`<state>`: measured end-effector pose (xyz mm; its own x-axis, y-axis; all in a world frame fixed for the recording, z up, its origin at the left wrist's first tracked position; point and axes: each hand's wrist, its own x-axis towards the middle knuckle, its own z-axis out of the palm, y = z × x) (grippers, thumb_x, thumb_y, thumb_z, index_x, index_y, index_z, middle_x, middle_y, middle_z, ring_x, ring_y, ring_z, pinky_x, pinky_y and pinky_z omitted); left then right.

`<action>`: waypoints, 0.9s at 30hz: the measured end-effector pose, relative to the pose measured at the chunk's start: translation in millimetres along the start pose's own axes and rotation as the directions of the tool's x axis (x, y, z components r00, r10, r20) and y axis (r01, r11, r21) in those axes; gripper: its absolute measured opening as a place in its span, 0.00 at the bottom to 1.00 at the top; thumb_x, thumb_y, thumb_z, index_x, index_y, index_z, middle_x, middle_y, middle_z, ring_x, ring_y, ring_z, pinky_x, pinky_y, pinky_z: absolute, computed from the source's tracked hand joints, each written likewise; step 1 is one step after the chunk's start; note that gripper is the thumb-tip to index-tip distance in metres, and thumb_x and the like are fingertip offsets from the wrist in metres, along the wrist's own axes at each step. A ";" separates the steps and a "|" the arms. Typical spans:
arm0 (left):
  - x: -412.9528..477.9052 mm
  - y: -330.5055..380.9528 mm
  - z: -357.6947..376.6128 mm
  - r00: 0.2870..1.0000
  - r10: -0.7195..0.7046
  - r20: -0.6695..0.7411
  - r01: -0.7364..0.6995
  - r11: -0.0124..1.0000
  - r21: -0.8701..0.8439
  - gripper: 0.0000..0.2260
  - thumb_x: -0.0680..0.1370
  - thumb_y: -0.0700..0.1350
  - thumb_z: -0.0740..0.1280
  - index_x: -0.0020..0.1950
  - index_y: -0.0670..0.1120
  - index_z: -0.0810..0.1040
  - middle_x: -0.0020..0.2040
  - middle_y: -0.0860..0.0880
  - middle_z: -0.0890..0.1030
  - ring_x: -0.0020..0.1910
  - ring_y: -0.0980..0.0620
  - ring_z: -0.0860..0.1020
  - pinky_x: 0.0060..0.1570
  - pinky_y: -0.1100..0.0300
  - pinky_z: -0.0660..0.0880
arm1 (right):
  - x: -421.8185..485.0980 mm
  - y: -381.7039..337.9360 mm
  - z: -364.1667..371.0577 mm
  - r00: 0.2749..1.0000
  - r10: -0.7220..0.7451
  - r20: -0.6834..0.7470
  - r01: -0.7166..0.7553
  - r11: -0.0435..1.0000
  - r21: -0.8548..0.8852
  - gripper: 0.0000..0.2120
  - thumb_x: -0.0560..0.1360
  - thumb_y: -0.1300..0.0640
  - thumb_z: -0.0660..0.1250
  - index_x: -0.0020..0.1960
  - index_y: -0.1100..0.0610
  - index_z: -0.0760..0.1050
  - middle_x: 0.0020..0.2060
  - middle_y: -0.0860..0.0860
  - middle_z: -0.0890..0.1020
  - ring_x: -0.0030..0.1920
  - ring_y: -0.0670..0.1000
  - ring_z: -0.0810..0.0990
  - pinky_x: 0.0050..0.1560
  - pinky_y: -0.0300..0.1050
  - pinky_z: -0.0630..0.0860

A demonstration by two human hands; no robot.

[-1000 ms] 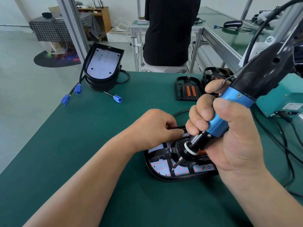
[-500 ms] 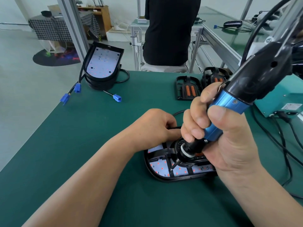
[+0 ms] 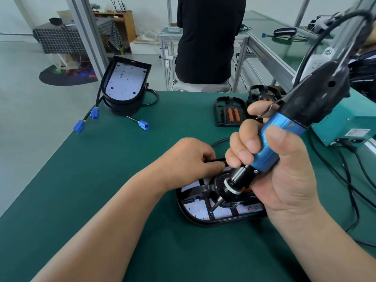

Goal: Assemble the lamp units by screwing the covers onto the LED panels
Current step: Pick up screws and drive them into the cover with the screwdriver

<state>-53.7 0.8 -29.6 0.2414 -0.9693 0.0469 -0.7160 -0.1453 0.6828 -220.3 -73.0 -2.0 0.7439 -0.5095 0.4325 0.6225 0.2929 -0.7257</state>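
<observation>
The right hand [image 3: 284,176] grips the blue screwdriver [image 3: 282,129], bit tip down on the black cover [image 3: 205,189] of the lamp unit [image 3: 198,210] — flat on the green table [image 3: 122,180] — whose far rim the curled left hand [image 3: 187,159] seems to pinch.

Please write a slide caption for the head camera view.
Right hand holds an electric screwdriver on the lamp unit while the left hand grips its edge.

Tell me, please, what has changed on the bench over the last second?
The right hand brought the electric screwdriver slightly down and to the left, its bit staying on about the same spot of the cover. Nothing was taken hold of or let go. The left hand still holds the far edge of the lamp unit, which has not moved.
</observation>
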 end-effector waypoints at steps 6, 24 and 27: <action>-2.4 -1.5 -2.6 1.000 0.002 0.008 -0.002 1.000 -0.001 0.18 0.77 0.57 0.74 0.35 0.46 0.79 0.28 0.53 0.70 0.28 0.57 0.65 0.27 0.64 0.63 | 5.4 -12.6 -7.6 0.977 -0.100 -0.190 0.111 0.992 0.052 0.09 0.80 0.55 0.60 0.58 0.54 0.73 0.35 0.48 0.71 0.34 0.46 0.70 0.39 0.42 0.74; 11.2 -14.2 -4.7 0.929 -0.304 0.213 0.316 0.347 -0.883 0.07 0.86 0.42 0.63 0.56 0.40 0.78 0.35 0.52 0.76 0.25 0.61 0.62 0.19 0.70 0.56 | 19.2 -26.8 -55.8 0.783 -0.171 -0.598 0.289 0.951 0.107 0.03 0.82 0.57 0.65 0.54 0.56 0.75 0.37 0.50 0.74 0.36 0.48 0.74 0.45 0.44 0.78; 11.1 -15.9 -5.6 0.939 -0.252 0.232 0.312 0.351 -0.883 0.11 0.81 0.50 0.68 0.53 0.42 0.78 0.35 0.53 0.74 0.25 0.61 0.61 0.19 0.70 0.55 | 19.3 -26.7 -58.0 0.781 -0.168 -0.602 0.286 0.952 0.106 0.04 0.82 0.57 0.66 0.55 0.56 0.75 0.38 0.50 0.75 0.37 0.48 0.75 0.46 0.45 0.78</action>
<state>-36.0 -6.6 -35.9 0.2554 -0.9200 -0.2972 0.4023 -0.1784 0.8980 -236.6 -137.5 -5.3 0.3299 -0.9340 0.1373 0.8315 0.2187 -0.5107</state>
